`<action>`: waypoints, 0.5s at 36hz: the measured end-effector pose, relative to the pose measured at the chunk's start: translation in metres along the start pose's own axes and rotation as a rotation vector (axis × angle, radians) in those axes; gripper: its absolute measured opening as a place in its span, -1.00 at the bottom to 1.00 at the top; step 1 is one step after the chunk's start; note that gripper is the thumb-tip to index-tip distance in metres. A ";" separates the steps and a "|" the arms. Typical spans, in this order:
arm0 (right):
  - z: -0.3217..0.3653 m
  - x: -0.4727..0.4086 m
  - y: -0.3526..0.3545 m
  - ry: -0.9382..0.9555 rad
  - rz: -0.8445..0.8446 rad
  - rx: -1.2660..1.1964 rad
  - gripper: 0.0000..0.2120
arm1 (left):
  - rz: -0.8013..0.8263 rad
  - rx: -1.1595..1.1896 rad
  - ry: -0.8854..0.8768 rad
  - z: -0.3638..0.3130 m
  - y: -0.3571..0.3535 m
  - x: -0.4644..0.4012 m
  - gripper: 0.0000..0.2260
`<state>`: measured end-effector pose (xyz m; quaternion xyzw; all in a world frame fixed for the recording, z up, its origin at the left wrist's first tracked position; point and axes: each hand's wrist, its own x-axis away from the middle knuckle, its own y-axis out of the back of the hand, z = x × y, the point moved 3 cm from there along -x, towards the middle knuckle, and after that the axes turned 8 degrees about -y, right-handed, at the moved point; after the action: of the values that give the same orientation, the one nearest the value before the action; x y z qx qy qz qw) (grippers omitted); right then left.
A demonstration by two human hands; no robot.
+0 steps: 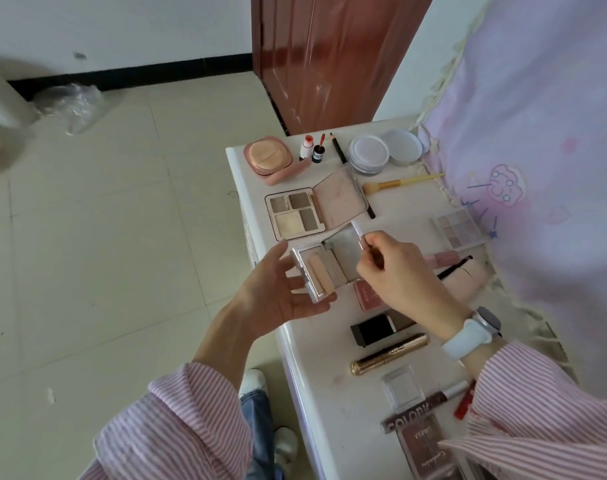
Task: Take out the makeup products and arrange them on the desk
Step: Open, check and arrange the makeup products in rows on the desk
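**newbie_q:** Since the silver compact (pixel 324 268) is flipped open over the near edge of the white desk (pixel 316 368), how's it actually being held?

**deskmod:** Left hand (pixel 278 292) is palm up under the base, fingers pretty relaxed and spread, more cradling than gripping. Right hand (pixel 395 271) has thumb and fingertips pinched on the outer corner of the mirrored lid. Can't tell if it's pinching just the lid or a little applicator too.

**newbie_q:** Tricky to handle?

**deskmod:** I'd guess it's light, rigid plastic with a glossy shell, so a bit slippery. The hinge and mirror look like the weak spots, and pressed powder cracks if dropped. I'd hold the base by its side edges, not by the lid.

**newbie_q:** Where would it go?

**deskmod:** Probably the bare patch just below the open four-pan palette (pixel 297 213). Further back there's a pink cushion case (pixel 269 157) and a round powder jar (pixel 368 154). Nearer the body, a gold tube (pixel 388 355) and a black bottle (pixel 374 327) lie side by side. Most stuff looks laid out already.
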<state>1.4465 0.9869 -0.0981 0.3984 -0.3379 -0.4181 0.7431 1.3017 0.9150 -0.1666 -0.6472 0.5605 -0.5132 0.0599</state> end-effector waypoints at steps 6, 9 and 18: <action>0.004 0.001 0.006 0.046 -0.073 0.112 -0.85 | -0.338 -0.637 -0.537 -0.001 -0.018 0.010 -0.41; 0.006 -0.001 0.009 0.047 -0.089 0.115 -0.88 | -0.404 -1.248 -0.793 0.007 -0.025 0.008 -0.24; -0.007 -0.005 0.012 -0.089 -0.050 -0.045 -0.82 | -0.499 -1.646 -0.898 0.015 0.012 -0.004 -0.29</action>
<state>1.4546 0.9972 -0.0914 0.3710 -0.3510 -0.4614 0.7254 1.3053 0.9066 -0.1837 -0.7227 0.5157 0.3364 -0.3141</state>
